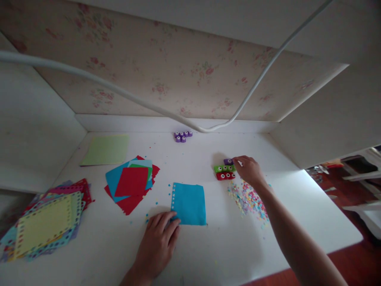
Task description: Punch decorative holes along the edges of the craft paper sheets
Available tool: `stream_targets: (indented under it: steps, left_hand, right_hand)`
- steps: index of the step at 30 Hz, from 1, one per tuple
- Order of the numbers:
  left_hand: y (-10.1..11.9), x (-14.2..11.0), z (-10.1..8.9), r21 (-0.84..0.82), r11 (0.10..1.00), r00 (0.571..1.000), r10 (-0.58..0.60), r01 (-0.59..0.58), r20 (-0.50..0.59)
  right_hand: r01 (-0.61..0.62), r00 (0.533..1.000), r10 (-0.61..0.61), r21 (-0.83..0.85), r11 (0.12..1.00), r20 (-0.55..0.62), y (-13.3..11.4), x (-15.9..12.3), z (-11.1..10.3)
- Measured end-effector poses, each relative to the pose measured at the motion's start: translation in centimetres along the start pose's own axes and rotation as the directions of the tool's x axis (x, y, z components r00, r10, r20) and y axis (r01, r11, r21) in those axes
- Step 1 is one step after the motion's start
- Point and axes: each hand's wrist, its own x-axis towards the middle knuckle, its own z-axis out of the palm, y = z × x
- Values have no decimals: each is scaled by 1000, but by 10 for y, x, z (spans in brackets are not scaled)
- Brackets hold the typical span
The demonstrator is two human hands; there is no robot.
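My left hand (159, 238) lies on the table with its fingers loosely bent and spread. Its fingertips rest on the lower left corner of a blue paper square (189, 203), which has a row of punched holes down its left edge. Over at the right, my right hand (249, 170) has its fingers closed on a small paper punch, mostly hidden, with a bit of white showing. Beside those fingers is a purple paper punch (229, 162), behind a row of green punches (224, 169) and a row of red punches (225, 176).
Confetti (250, 198) is heaped near my right forearm. More purple punches (182, 136) stand by the back wall. Coloured sheets (132, 180), hole-edged papers (44, 224) and a pale green sheet (105, 149) lie left. A white cable (143, 102) hangs across the view.
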Motion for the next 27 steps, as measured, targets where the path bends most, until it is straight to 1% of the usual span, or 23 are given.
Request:
stream_targets:
  steps: [3, 5, 7, 9, 11, 13, 14, 16, 19, 21, 27]
  left_hand:
    - [0, 0, 1, -12, 1000, 1000, -7, 7, -14]
    - [0, 0, 1, -18, 1000, 1000, -3, 2, -27]
    - [0, 0, 1, -20, 1000, 999, 9, -10, -36]
    - [0, -1, 2, -12, 999, 998, 40, -40, -45]
    - [1, -1, 2, 1, 997, 996, 75, -75, -56]
    - [3, -2, 1, 13, 996, 994, 90, -90, -67]
    - [4, -2, 1, 21, 996, 994, 85, -84, -73]
    - [6, -2, 0, 44, 998, 994, 52, -48, -92]
    - [8, -1, -2, 86, 996, 993, -27, 37, -118]
    - [9, 0, -3, 103, 992, 993, -59, 69, -102]
    - [10, 3, -5, 117, 993, 999, -18, 22, -41]
  right_hand:
    - [68, 997, -69, 39, 997, 33, -22, 8, 1]
    - [133, 987, -140, 80, 988, 79, -49, 18, 7]
    - [205, 966, -222, 129, 970, 134, -83, 33, 19]
    - [258, 945, -284, 163, 952, 162, -119, 54, 34]
    - [275, 938, -304, 174, 946, 169, -150, 78, 50]
    - [264, 938, -294, 172, 949, 184, -170, 100, 62]
    - [253, 939, -284, 171, 952, 196, -176, 108, 66]
    - [224, 941, -258, 169, 960, 219, -179, 117, 71]
    - [191, 947, -226, 166, 967, 226, -174, 114, 71]
    - [188, 949, -224, 174, 967, 223, -170, 108, 69]
    - [156, 941, -224, 265, 951, 252, -173, 88, 62]
